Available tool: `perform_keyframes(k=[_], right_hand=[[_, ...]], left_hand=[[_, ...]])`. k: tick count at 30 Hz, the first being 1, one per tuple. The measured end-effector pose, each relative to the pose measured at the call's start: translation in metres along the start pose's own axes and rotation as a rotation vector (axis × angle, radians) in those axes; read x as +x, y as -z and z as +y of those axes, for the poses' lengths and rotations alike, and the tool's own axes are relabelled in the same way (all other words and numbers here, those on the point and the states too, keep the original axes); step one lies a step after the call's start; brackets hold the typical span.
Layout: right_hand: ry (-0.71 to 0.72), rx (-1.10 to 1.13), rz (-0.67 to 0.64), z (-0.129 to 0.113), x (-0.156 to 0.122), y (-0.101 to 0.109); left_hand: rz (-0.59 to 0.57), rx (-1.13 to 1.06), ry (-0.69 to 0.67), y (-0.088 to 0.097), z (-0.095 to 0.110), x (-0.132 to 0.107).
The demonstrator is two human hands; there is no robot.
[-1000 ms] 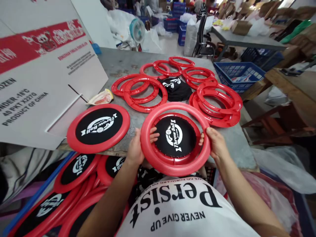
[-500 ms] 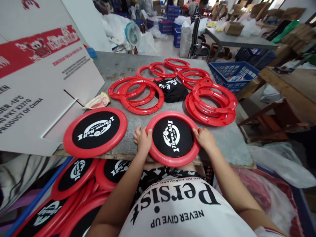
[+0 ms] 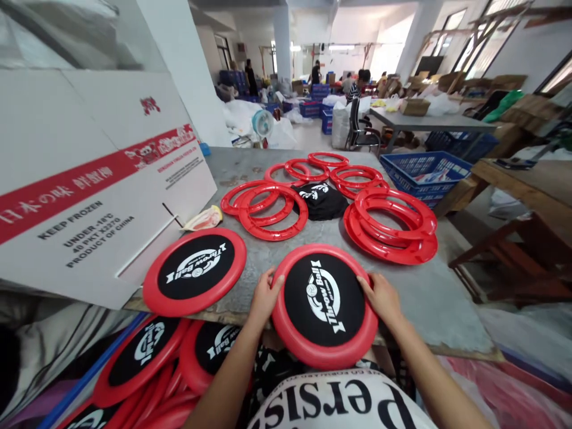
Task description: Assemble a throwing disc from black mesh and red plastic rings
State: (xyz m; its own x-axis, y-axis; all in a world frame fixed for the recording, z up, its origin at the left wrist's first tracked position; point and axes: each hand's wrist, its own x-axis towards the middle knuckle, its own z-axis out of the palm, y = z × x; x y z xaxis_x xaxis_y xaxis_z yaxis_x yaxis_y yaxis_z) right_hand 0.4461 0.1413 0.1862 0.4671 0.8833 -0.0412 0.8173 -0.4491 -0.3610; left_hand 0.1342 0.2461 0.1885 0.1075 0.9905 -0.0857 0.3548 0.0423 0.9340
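A red disc with a black fabric centre printed "Throw Ball" [image 3: 325, 302] lies flat at the near edge of the grey table [image 3: 424, 298]. My left hand [image 3: 264, 296] presses on its left rim with fingers curled over the edge. My right hand [image 3: 383, 296] grips its right rim the same way. A second finished disc [image 3: 195, 271] rests to the left on the table edge. Several empty red rings [image 3: 273, 211] and a stack of rings [image 3: 391, 224] lie farther back around a pile of black fabric pieces [image 3: 322, 199].
A large white carton with red print [image 3: 89, 196] leans at the left. More finished discs [image 3: 147, 351] are piled below the table at left. A blue crate [image 3: 429, 170] and wooden benches [image 3: 527, 196] stand at right. People work far back in the hall.
The ring that I held tilted over the black centre has been pressed flat onto the table. The camera has tipped upward, showing more of the hall.
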Motion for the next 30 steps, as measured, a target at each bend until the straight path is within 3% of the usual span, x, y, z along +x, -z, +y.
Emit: perform_keyframes(k=[5,8,10,14,18,20,23,26,30], right_hand=[[0.272,0.322,0.159,0.014,-0.011,-0.012],[0.43,0.419,0.168,0.003,-0.007,-0.009],[0.489,0.436,0.176,-0.011,0.0,-0.003],[0.531,0.388,0.243,-0.048,0.011,0.013],[0.741,0.402,0.432,-0.085,-0.017,0.039],[0.965,0.452,0.357,-0.101,-0.041,0.051],[1.291,0.413,0.115,-0.116,-0.074,0.061],[1.375,0.297,0.023,-0.12,-0.095,0.064],[1.302,0.273,-0.029,-0.112,-0.118,0.084]], left_hand=[[-0.262,-0.284,0.058,0.033,0.027,-0.029],[-0.511,-0.637,0.171,0.051,0.052,-0.043],[-0.564,-0.8,0.21,0.06,0.068,-0.05],[-0.418,-0.931,0.19,0.07,0.089,-0.065],[-0.146,-1.066,0.183,0.069,0.102,-0.08],[0.004,-1.173,0.221,0.064,0.107,-0.086],[0.154,-1.275,0.3,0.058,0.115,-0.094],[0.162,-1.256,0.407,0.06,0.123,-0.104],[0.061,-1.189,0.458,0.077,0.126,-0.127]])
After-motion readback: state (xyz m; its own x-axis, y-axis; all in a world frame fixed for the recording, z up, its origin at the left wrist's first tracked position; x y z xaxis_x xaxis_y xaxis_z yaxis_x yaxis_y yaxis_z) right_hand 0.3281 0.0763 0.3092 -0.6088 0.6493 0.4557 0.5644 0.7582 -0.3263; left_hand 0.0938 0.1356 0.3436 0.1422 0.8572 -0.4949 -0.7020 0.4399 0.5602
